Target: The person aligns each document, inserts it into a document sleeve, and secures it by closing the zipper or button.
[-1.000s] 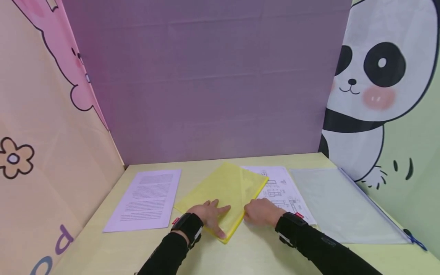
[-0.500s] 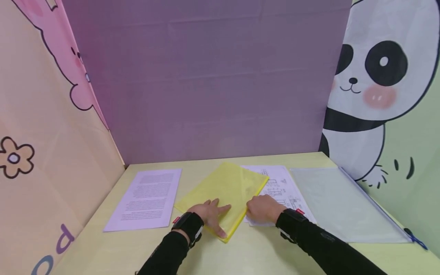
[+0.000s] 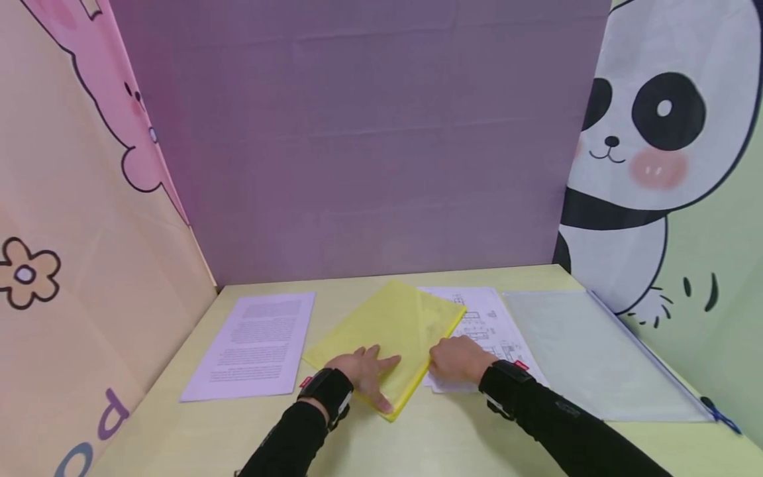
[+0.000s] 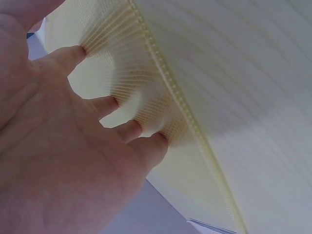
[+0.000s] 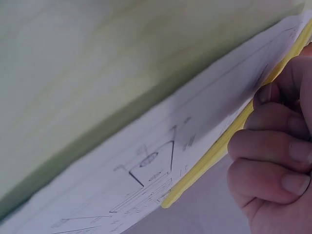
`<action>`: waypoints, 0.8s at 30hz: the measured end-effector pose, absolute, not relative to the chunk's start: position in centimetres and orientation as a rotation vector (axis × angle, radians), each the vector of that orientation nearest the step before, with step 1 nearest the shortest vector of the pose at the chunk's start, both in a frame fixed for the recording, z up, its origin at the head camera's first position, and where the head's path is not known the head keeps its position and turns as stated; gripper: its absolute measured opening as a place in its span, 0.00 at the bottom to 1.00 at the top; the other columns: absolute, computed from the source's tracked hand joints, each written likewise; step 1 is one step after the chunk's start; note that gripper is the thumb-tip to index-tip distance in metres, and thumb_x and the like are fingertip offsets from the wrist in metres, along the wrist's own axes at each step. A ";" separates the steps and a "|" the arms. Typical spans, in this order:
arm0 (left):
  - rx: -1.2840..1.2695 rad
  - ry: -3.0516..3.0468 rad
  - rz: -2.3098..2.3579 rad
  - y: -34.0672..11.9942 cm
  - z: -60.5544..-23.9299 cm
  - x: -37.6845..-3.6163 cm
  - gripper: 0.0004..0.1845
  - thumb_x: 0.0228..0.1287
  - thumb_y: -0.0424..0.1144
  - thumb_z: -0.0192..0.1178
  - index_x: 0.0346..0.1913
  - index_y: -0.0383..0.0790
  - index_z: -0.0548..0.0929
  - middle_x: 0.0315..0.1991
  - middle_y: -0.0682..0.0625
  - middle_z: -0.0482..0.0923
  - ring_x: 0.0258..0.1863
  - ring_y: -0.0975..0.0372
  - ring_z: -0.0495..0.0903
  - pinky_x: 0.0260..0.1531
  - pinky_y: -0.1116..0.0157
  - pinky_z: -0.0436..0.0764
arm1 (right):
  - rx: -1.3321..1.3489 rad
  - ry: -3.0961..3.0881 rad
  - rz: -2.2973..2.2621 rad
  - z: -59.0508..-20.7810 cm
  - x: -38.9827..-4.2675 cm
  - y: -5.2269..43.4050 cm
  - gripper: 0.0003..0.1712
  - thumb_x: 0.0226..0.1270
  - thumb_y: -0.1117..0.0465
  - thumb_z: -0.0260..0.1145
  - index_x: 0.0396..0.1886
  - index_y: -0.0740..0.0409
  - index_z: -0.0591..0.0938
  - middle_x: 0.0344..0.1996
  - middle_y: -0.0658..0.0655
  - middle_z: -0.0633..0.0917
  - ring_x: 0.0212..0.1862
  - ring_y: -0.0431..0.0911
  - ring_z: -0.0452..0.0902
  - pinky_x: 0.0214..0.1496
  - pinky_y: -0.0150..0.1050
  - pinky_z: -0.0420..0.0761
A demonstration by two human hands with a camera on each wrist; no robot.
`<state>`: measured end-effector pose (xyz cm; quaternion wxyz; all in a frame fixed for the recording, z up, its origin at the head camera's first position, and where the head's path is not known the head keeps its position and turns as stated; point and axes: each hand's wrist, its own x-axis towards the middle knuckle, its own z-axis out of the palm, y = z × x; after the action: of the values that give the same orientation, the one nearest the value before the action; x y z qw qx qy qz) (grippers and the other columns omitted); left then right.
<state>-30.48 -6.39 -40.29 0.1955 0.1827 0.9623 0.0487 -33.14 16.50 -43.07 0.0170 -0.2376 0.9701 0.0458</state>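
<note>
A yellow mesh zip document pouch [image 3: 387,324] lies slanted in the middle of the table, its brighter yellow edging facing right. My left hand [image 3: 360,372] presses on its near-left part with fingers spread; in the left wrist view the fingertips push creases into the mesh [image 4: 117,78]. At the pouch's right edge, my right hand [image 3: 457,360] is curled, with thumb and index finger pinching at the yellow zip edging [image 5: 209,158]. Any zip pull there is hidden by the fingers. Printed drawing sheets [image 3: 483,324] lie partly under the pouch and right hand.
A printed text sheet [image 3: 256,344] lies at the left of the table [image 3: 405,454]. To the right is a whitish translucent zip pouch [image 3: 596,358] with a blue cord [image 3: 724,419] at its near corner. A purple backdrop [image 3: 381,146] stands behind.
My right hand has slid slightly away from me along the pouch's right edge, mostly in the first half second. The left hand and the pouch have stayed in place.
</note>
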 end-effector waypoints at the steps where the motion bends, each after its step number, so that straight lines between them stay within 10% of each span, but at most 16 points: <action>1: 0.514 2.694 0.137 -6.4 -40.4 -30.5 0.52 0.47 0.65 0.76 0.77 0.72 0.62 0.80 0.47 0.53 0.78 0.46 0.53 0.66 0.35 0.63 | -0.732 3.017 0.148 -43.1 -33.2 16.5 0.14 0.71 0.53 0.62 0.25 0.50 0.77 0.21 0.48 0.74 0.26 0.44 0.69 0.34 0.41 0.73; 24: 0.524 2.682 0.138 -6.4 -40.3 -30.5 0.52 0.49 0.64 0.75 0.78 0.71 0.61 0.81 0.47 0.52 0.79 0.46 0.52 0.67 0.36 0.63 | -0.634 3.044 0.123 -42.8 -33.4 16.9 0.14 0.73 0.55 0.62 0.25 0.53 0.77 0.22 0.50 0.75 0.26 0.46 0.70 0.36 0.44 0.74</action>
<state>-30.52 -6.43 -40.30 0.2014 0.1877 0.9601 0.0494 -33.41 16.91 -42.82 0.0147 -0.2036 0.9781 0.0394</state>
